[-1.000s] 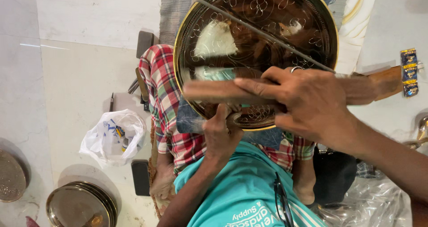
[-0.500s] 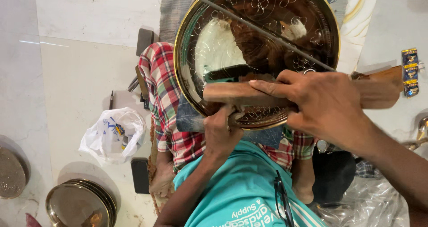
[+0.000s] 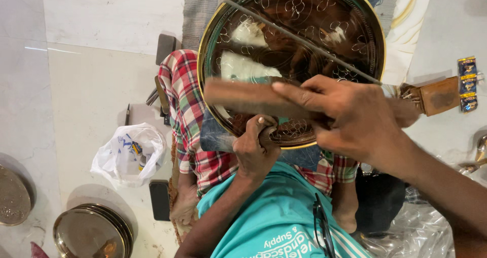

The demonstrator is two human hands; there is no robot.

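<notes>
A large round brass plate point(image 3: 329, 20) with engraved flower patterns rests tilted on my lap. A thin metal rod point(image 3: 304, 41) lies across its face. My left hand point(image 3: 253, 151) is closed in a fist at the plate's lower rim. It grips a small tool that is mostly hidden in the fist. My right hand point(image 3: 355, 118) holds a long wooden stick point(image 3: 238, 97), blurred with motion. The stick lies across the plate just above my left hand.
A white plastic bag point(image 3: 129, 151) and a black phone point(image 3: 160, 199) lie on the floor to the left. Stacked metal plates point(image 3: 94, 232) sit at bottom left, with another plate point(image 3: 10, 197) at the far left. At right are a wooden block point(image 3: 441, 96) and sachets point(image 3: 466, 83).
The wooden stick swung right with my right hand and has come back left. It is blurred now. My left hand has stayed at the plate's lower rim.
</notes>
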